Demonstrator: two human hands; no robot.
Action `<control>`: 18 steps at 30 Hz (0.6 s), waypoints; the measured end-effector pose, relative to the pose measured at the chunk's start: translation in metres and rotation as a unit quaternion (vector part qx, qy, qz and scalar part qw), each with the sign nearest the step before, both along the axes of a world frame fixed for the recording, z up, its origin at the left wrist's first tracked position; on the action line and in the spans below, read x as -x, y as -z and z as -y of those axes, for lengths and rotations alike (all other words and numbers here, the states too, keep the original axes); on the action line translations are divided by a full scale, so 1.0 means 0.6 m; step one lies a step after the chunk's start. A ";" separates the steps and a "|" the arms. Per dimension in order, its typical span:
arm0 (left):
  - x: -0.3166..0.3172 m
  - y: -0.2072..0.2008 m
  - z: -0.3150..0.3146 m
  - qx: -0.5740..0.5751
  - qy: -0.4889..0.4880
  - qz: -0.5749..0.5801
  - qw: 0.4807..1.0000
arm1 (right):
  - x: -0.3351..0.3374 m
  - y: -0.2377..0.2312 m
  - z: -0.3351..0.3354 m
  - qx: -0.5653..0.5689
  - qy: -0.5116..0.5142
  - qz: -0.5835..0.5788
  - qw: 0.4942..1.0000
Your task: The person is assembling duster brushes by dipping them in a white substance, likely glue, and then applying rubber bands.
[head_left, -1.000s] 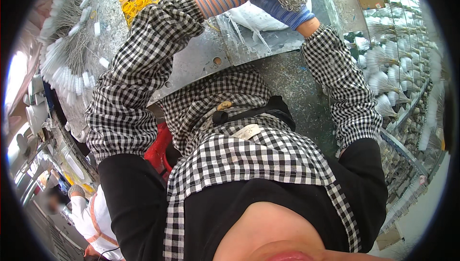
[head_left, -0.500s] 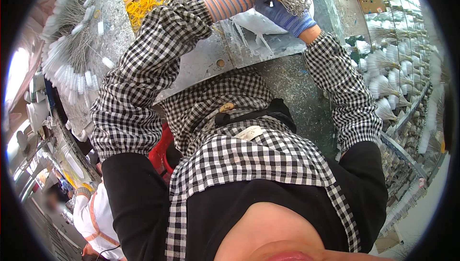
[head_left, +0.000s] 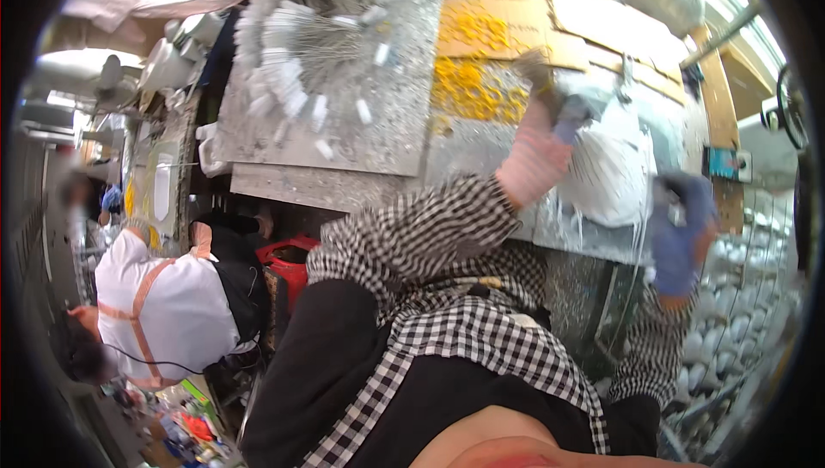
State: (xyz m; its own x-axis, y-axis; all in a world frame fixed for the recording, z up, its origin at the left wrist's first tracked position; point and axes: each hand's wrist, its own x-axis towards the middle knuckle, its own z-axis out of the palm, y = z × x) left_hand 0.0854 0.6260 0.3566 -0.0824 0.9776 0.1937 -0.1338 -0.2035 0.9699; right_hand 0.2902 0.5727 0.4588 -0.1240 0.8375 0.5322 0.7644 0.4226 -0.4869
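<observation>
Two gloved hands, left grip (head_left: 550,107) clamped on white bag (head_left: 612,171), right grip (head_left: 679,236) beside, closure unclear

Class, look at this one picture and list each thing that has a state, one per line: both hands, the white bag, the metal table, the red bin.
Left hand: gloved, raised, touching the white bag's top; grip blurred.
Right hand: blue glove, beside the bag's right edge; grip unclear.
White bag: full, resting on the table.
Metal table: strewn with white pieces.
Red bin: open at the top, under the table edge.
</observation>
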 end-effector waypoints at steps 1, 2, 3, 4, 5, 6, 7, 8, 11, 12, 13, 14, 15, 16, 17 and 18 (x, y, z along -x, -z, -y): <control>0.021 0.005 0.029 0.069 0.028 0.090 0.993 | -0.007 -0.034 0.019 -0.017 0.015 -0.034 0.999; 0.040 -0.026 0.071 0.210 0.047 0.194 0.957 | -0.006 -0.053 0.028 -0.037 0.006 -0.074 0.997; 0.046 -0.052 0.106 0.345 0.076 0.296 0.887 | -0.003 -0.074 0.033 -0.057 0.004 -0.108 0.992; 0.048 -0.036 0.119 0.422 0.029 0.354 0.834 | 0.022 -0.100 0.021 -0.051 -0.041 -0.074 0.995; 0.053 -0.008 0.124 0.495 -0.014 0.408 0.767 | 0.054 -0.119 0.001 -0.062 -0.046 -0.073 0.994; 0.072 0.019 0.127 0.484 -0.015 0.411 0.773 | 0.093 -0.138 -0.027 -0.064 -0.117 -0.024 0.991; 0.095 0.045 0.128 0.424 0.054 0.455 0.781 | 0.132 -0.155 -0.054 -0.065 -0.184 0.027 0.980; 0.113 0.055 0.120 0.361 0.128 0.493 0.781 | 0.167 -0.169 -0.083 -0.099 -0.214 0.073 0.969; 0.223 -0.035 0.066 0.131 0.076 0.214 0.965 | 0.281 -0.191 -0.201 -0.212 -0.282 0.141 0.925; 0.253 -0.093 0.044 0.079 0.016 0.183 0.980 | 0.319 -0.195 -0.265 -0.293 -0.269 0.172 0.901; 0.292 -0.128 0.017 0.006 0.017 0.145 0.989 | 0.354 -0.202 -0.325 -0.370 -0.252 0.203 0.871; 0.332 -0.142 -0.012 -0.033 0.000 0.143 0.989 | 0.392 -0.209 -0.372 -0.397 -0.211 0.247 0.858; 0.368 -0.164 -0.039 -0.044 -0.039 0.125 0.990 | 0.434 -0.213 -0.413 -0.422 -0.171 0.287 0.843; 0.402 -0.185 -0.071 -0.056 -0.072 0.108 0.990 | 0.471 -0.212 -0.456 -0.473 -0.129 0.275 0.827; 0.449 -0.200 -0.102 -0.060 -0.071 0.106 0.990 | 0.510 -0.211 -0.494 -0.524 -0.088 0.260 0.806; 0.501 -0.210 -0.130 -0.091 -0.090 0.031 0.991 | 0.553 -0.206 -0.529 -0.527 -0.087 0.256 0.806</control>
